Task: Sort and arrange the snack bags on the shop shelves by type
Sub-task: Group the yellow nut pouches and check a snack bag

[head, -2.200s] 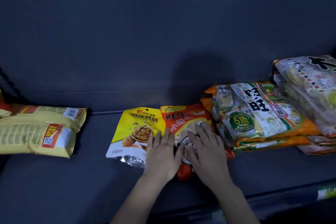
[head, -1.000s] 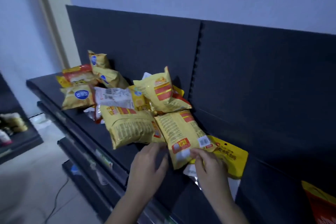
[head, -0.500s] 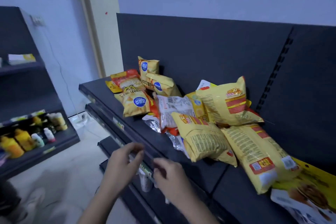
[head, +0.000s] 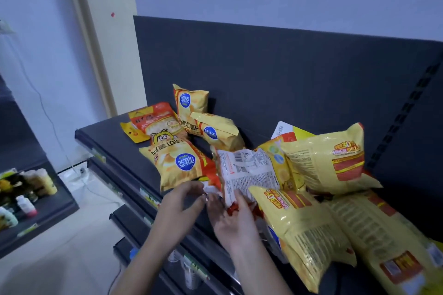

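Note:
A snack bag with a white printed back and red edge (head: 249, 172) lies in the middle of a pile on the dark shelf (head: 112, 141). My right hand (head: 231, 218) grips its lower red edge, thumb on top. Just left of it, my left hand (head: 182, 201) pinches the bag's silvery lower-left corner with curled fingers. To the left of the bag lie a yellow chip bag with a blue logo (head: 177, 165), two similar chip bags (head: 191, 103) (head: 217, 132) and a red-orange bag (head: 155, 120). Large yellow bags (head: 328, 158) (head: 304, 230) (head: 386, 237) are heaped on the right.
The shelf's dark back panel (head: 275, 74) rises behind the pile. Lower shelves with price tags (head: 148, 199) stick out below the hands. A second shelf unit with bottles (head: 26, 199) stands at the left across a pale floor, with a cable on the wall.
The view swung left from the right-hand bags to this pile. Both hands rose from the shelf's front edge and took hold of the white-backed bag.

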Demonstrator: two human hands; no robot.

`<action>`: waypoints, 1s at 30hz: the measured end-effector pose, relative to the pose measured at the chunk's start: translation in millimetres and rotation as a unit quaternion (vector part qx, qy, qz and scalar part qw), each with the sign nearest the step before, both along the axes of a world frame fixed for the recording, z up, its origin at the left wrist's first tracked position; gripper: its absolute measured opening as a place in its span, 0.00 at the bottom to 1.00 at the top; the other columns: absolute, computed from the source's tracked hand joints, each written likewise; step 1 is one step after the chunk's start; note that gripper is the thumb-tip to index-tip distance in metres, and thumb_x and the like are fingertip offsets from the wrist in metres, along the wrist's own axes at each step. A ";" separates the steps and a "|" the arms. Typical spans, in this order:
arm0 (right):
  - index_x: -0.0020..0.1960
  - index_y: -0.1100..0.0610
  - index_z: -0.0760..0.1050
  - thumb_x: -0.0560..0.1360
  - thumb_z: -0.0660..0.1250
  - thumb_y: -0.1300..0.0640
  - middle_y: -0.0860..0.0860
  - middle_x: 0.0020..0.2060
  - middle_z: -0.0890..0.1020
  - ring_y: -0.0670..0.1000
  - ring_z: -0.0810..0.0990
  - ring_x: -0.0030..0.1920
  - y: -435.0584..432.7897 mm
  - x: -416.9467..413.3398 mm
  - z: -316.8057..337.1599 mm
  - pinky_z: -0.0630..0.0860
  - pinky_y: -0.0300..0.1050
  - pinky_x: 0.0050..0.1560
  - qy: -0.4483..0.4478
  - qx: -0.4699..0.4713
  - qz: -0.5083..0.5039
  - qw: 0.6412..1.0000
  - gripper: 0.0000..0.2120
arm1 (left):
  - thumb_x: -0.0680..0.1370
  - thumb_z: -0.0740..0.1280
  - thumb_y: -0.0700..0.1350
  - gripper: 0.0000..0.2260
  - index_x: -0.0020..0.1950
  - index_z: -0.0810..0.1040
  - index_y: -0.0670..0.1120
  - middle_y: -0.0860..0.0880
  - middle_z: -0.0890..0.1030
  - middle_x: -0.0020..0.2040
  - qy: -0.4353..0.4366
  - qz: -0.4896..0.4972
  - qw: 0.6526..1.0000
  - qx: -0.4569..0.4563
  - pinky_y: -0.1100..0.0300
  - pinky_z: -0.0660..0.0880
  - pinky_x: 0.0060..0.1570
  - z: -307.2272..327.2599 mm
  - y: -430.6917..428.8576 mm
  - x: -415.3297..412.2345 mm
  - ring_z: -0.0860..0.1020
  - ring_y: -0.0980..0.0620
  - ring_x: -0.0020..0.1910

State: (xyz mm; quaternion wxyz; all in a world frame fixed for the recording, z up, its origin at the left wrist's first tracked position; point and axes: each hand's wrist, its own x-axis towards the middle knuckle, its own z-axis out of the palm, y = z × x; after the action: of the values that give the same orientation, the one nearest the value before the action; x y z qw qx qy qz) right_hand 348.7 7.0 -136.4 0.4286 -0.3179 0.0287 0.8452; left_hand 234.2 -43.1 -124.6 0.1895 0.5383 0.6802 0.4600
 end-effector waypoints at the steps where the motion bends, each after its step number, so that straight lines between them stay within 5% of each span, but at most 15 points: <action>1: 0.52 0.70 0.74 0.75 0.67 0.55 0.63 0.44 0.79 0.58 0.80 0.44 3.7 -4.0 0.0 0.81 0.49 0.38 0.010 -0.004 -0.010 1.000 0.17 | 0.75 0.68 0.44 0.06 0.49 0.76 0.55 0.61 0.80 0.48 -0.007 -0.004 1.000 0.005 0.71 0.70 0.46 2.3 9.5 -2.9 0.76 0.65 0.50; 6: 0.48 0.65 0.75 0.78 0.62 0.57 0.54 0.28 0.80 0.46 0.74 0.26 8.9 -22.6 -3.0 0.70 0.33 0.20 -0.056 0.026 -0.054 0.997 0.10 | 0.77 0.67 0.40 0.07 0.52 0.78 0.51 0.57 0.80 0.49 -0.033 -0.007 0.999 0.029 0.74 0.68 0.43 14.4 55.9 -21.7 0.76 0.65 0.48; 12: 0.40 0.64 0.73 0.80 0.57 0.60 0.53 0.20 0.76 0.46 0.71 0.17 13.8 -35.5 1.8 0.68 0.33 0.18 -0.162 0.121 -0.074 0.977 0.13 | 0.78 0.64 0.46 0.07 0.53 0.78 0.47 0.51 0.81 0.49 -0.186 -0.061 0.980 0.015 0.72 0.72 0.41 30.5 97.2 -19.3 0.77 0.65 0.42; 15: 0.38 0.66 0.73 0.80 0.55 0.62 0.56 0.21 0.78 0.49 0.74 0.18 13.9 -42.6 10.8 0.70 0.37 0.19 -0.233 0.217 -0.100 0.943 0.15 | 0.75 0.63 0.59 0.17 0.53 0.80 0.49 0.48 0.84 0.51 -0.341 -0.151 0.918 -0.137 0.59 0.76 0.47 38.1 118.5 -21.5 0.81 0.52 0.50; 17: 0.45 0.68 0.73 0.81 0.54 0.61 0.57 0.23 0.79 0.50 0.76 0.20 13.0 -44.8 19.1 0.72 0.39 0.21 -0.296 0.285 -0.098 0.907 0.14 | 0.72 0.59 0.65 0.24 0.56 0.79 0.49 0.47 0.84 0.51 -0.405 -0.228 0.858 -0.218 0.58 0.79 0.40 41.8 127.7 -24.8 0.83 0.50 0.46; 20: 0.46 0.65 0.71 0.81 0.55 0.60 0.55 0.26 0.81 0.51 0.78 0.23 14.2 -42.4 28.6 0.75 0.40 0.24 -0.382 0.383 -0.071 0.838 0.11 | 0.72 0.58 0.64 0.28 0.61 0.77 0.46 0.44 0.83 0.54 -0.509 -0.302 0.768 -0.245 0.56 0.79 0.33 45.1 134.1 -34.5 0.83 0.47 0.45; 25: 0.47 0.68 0.71 0.81 0.56 0.63 0.52 0.32 0.82 0.49 0.82 0.31 17.4 -28.1 37.1 0.80 0.43 0.35 -0.500 0.475 0.017 0.724 0.10 | 0.69 0.55 0.73 0.42 0.68 0.73 0.42 0.40 0.75 0.66 -0.651 -0.359 0.625 -0.241 0.45 0.75 0.57 39.5 137.3 -62.2 0.75 0.42 0.64; 29: 0.56 0.61 0.74 0.80 0.59 0.54 0.53 0.53 0.79 0.51 0.77 0.56 19.4 -6.4 45.5 0.74 0.49 0.55 -0.691 0.556 0.094 0.451 0.12 | 0.67 0.61 0.71 0.39 0.61 0.79 0.39 0.37 0.79 0.60 -0.675 -0.334 0.598 -0.275 0.41 0.76 0.55 37.9 141.6 -69.0 0.78 0.37 0.58; 30: 0.57 0.59 0.74 0.80 0.59 0.53 0.52 0.56 0.77 0.51 0.74 0.58 18.3 -0.4 46.7 0.72 0.47 0.55 -0.717 0.549 0.119 0.413 0.13 | 0.65 0.65 0.69 0.38 0.61 0.79 0.41 0.37 0.79 0.59 -0.663 -0.324 0.606 -0.297 0.42 0.75 0.54 37.5 142.9 -68.9 0.78 0.38 0.57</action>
State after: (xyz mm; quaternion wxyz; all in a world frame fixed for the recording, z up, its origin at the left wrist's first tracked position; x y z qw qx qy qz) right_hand 348.2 25.2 -89.7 0.2717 -0.5058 -0.7970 0.1876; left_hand 165.3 99.9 -87.1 0.8747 0.1854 0.2487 0.3723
